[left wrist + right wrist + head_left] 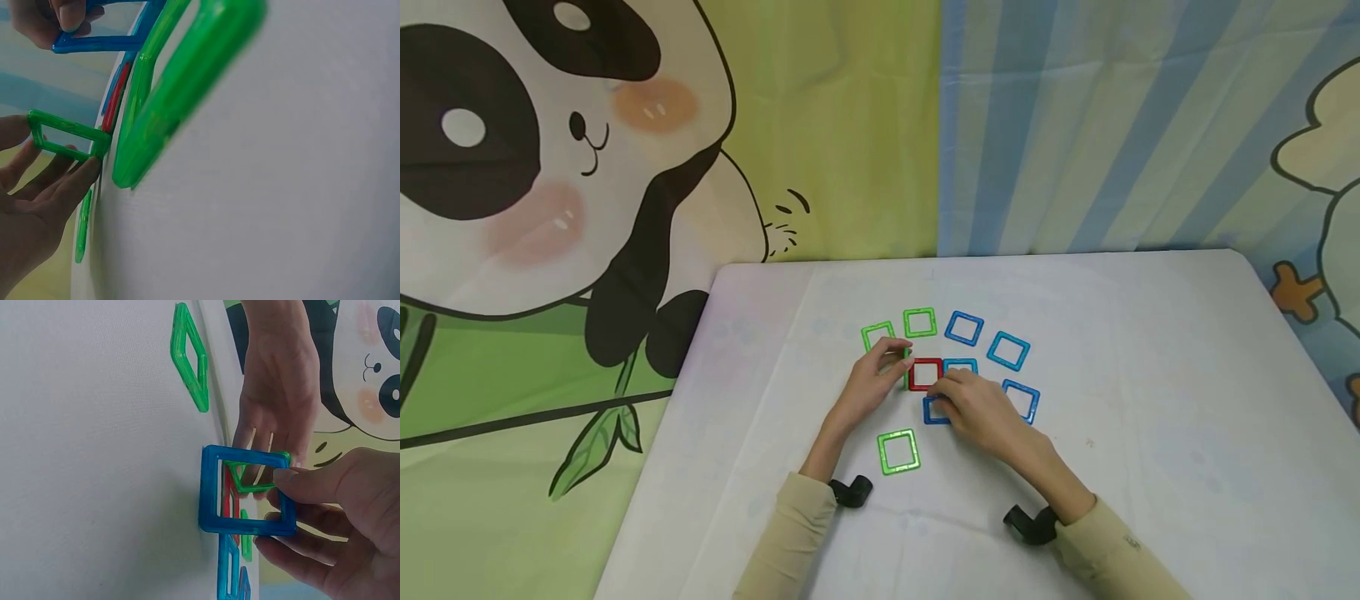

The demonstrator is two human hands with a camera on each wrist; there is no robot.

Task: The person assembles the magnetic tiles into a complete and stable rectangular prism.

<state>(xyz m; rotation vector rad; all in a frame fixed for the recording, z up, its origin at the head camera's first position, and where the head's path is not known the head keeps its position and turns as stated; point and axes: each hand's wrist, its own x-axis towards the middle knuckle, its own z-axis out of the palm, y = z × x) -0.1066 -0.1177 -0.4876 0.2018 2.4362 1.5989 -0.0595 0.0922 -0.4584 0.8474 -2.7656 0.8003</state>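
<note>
My left hand [872,379] holds a green square magnetic tile [67,124] on edge, thumb at its top and fingers along its side. That tile stands at the left side of a red square tile [926,362], which lies flat on the table. Between the thumb and fingers of my right hand [985,412] is a blue square tile [210,487], upright just in front of the red one. Another blue tile [960,362] lies flat against the red tile's right side, partly behind the right hand in the head view.
Behind the hands, a green tile [919,312], a second green tile [877,327] and two blue tiles lie in an arc. A further blue tile [1034,407] is by the right hand, and a green tile [898,435] lies nearer the front. A printed curtain hangs behind the white table [1135,333].
</note>
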